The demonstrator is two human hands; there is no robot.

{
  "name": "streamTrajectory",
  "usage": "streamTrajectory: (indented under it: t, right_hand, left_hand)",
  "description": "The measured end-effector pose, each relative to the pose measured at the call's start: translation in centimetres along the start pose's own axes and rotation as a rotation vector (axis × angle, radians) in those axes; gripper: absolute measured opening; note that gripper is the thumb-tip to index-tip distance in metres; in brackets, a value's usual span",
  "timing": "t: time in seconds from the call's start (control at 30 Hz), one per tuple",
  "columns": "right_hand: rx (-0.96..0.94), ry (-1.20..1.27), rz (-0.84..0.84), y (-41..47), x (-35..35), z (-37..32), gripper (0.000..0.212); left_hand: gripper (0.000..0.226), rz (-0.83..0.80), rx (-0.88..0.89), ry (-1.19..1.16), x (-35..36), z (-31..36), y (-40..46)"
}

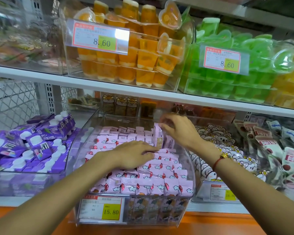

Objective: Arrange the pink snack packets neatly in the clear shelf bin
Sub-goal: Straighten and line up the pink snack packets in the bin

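- Head view: packets [159, 168] fill most of the bin [190, 168], which sits on the lower shelf between the purple pouches [32, 146] and the bear packs [215, 138].
- Front and middle packets lie in rows, face up, and look mostly tidy.
- Back rows are small and a bit hard to make out, but they look lined up too.
- One packet [158, 136] stands on its edge at the back right, taller than the rest. It looks like the one not yet put in place.
- Right hand [178, 129] pinches the top of that standing packet with curled fingers.
- Left hand [134, 155] lies flat on the middle rows, fingers straight and close together, pressing them down.
- My guess: most of the job is done. The standing packet needs laying down, and a few crooked ones near the front left need fixing.
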State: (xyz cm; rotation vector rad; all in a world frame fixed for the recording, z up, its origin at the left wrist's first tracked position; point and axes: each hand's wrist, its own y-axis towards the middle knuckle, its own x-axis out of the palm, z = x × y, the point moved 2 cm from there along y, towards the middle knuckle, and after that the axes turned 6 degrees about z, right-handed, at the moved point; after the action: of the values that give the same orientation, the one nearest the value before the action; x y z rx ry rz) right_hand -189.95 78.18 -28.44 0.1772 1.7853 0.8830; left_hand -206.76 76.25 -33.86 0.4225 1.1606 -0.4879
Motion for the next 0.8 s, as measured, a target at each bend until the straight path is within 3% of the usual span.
streamTrajectory:
  t: [0.13,0.27,0.37,0.47,0.57,0.7,0.8]
  right_hand:
    - [0.198,0.302,0.216,-0.3,-0.5,-0.8,0.008]
    - [0.312,0.355,0.394,-1.9,-0.8,-1.4,0.011]
    - [0.347,0.506,0.395,-3.0,-1.0,-2.0,0.010]
    - [0.503,0.692,0.374,-3.1,-1.4,-1.7,0.010]
    - [0.676,0.891,0.274,-3.4,-1.2,-1.7,0.009]
    - [0.746,1.040,0.223,-3.6,-1.4,-1.7,0.015]
    - [0.782,1.021,0.272,-3.6,-1.9,-1.1,0.019]
  left_hand:
    - [0.044,-0.018,0.002,-0.009,-0.2,0.1,0.1]
    - [0.037,-0.002,-0.018,-0.179,-0.5,0.1,0.0]
    - [0.014,0.241,-0.168,-0.429,-1.1,-0.4,0.1]
    - [0.049,0.525,-0.292,-0.390,-2.2,0.0,-0.5]
    - [0.069,0.638,-0.088,-0.328,-2.8,0.8,-0.7]
    - [0.036,0.621,0.074,-0.406,-3.2,1.0,-0.7]
    - [0.028,0.408,-0.104,-0.787,-3.1,0.8,-0.4]
